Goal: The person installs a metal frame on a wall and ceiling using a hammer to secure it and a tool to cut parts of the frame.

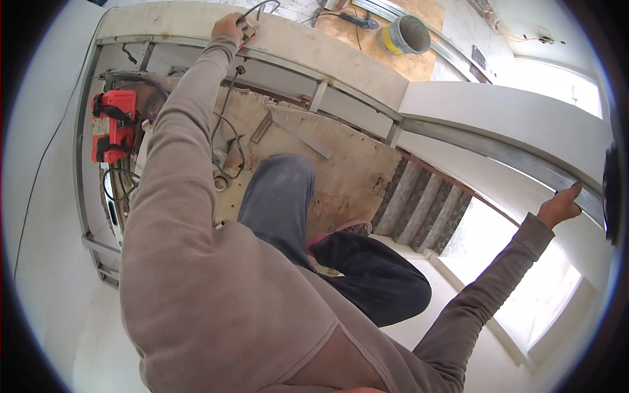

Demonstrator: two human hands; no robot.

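Note:
My left arm reaches to the far ledge [314, 42], where my left hand [227, 26] closes around a small pale block with a red edge [248, 30]. A black cable loops up beside that block; its exact kind is too small to tell. Out at the far right, my right hand [560, 205] grips a long grey metal rail [485, 140] that runs along the bottom of a white panel [498, 108]. The thumb lies along the rail's side, and the other fingers are partly hidden.
Below me, a worn wooden board [354, 177] carries a metal carpenter's square [298, 134]. A red tool case [114, 126] sits at left, near a corded power tool [221, 167]. A bucket [407, 36] stands beyond the ledge. Stairs [419, 206] descend at right.

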